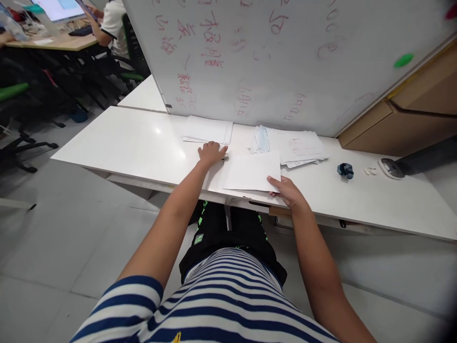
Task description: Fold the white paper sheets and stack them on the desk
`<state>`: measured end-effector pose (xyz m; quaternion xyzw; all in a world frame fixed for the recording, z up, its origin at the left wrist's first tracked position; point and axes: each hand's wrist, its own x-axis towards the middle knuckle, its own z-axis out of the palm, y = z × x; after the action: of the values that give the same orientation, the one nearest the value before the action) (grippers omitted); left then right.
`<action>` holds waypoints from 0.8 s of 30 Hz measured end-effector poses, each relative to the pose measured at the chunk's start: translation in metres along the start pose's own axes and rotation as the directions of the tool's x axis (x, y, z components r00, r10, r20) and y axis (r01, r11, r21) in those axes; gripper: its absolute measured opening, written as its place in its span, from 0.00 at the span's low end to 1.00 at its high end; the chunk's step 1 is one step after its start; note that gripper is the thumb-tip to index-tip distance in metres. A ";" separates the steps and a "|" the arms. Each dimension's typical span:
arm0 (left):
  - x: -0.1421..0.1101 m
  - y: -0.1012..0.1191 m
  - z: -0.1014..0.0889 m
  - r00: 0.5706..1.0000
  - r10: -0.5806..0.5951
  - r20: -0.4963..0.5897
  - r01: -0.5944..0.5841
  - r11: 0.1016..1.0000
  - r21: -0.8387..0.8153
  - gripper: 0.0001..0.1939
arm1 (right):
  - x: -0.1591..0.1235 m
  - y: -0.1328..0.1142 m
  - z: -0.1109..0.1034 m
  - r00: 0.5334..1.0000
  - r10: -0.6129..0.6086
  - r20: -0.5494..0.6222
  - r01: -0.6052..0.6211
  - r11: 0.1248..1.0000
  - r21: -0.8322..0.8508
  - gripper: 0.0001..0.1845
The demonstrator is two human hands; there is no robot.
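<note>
My left hand (211, 153) rests knuckles-up on the white table (124, 143), fingers curled over a small object (225, 156) that I cannot make out, at the left edge of a blank white sheet (252, 171). My right hand (286, 189) pinches that sheet's near right corner at the table's front edge. Behind my left hand lies a neat stack of white papers (207, 129). A looser pile of printed papers (293, 146) lies behind the sheet, to the right.
A whiteboard (285, 57) with red writing stands along the table's back. A blue object (345, 170), two small white pieces (370, 171) and a grey mouse (391, 167) lie at the right. Wooden cabinets (410, 119) stand at the far right. Another person (110, 24) sits at a desk at the far left.
</note>
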<state>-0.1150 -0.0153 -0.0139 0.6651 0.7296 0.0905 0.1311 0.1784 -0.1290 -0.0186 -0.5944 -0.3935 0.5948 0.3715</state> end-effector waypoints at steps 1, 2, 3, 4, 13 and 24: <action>0.000 -0.001 -0.002 1.000 -0.005 0.003 0.005 1.000 -0.012 0.31 | -0.001 0.001 0.001 1.000 -0.013 -0.029 0.013 1.000 0.017 0.17; -0.001 -0.001 -0.003 1.000 -0.008 0.003 0.008 1.000 -0.021 0.31 | -0.003 0.003 0.003 0.997 -0.028 -0.069 0.030 0.999 0.033 0.17; -0.002 -0.001 -0.005 1.000 -0.009 0.002 0.009 1.000 -0.029 0.30 | -0.003 0.005 0.004 0.992 -0.044 -0.119 0.050 0.998 0.048 0.17; -0.004 -0.001 -0.005 1.000 -0.003 -0.002 0.003 0.999 -0.032 0.30 | -0.004 0.006 0.006 0.982 -0.062 -0.178 0.075 0.995 0.062 0.17; -0.015 0.000 0.001 0.989 0.080 -0.126 -0.078 0.997 0.022 0.25 | 0.042 -0.056 0.063 0.909 -0.345 -0.234 0.352 0.936 -0.014 0.19; -0.017 0.001 0.002 0.979 0.035 -0.203 -0.041 0.999 -0.026 0.23 | 0.161 -0.147 0.185 1.000 -0.015 -0.018 0.016 0.999 0.049 0.14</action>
<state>-0.1116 -0.0326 -0.0145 0.6642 0.7249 0.1711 0.0647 -0.0131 0.0731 0.0454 -0.5873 -0.3802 0.5962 0.3938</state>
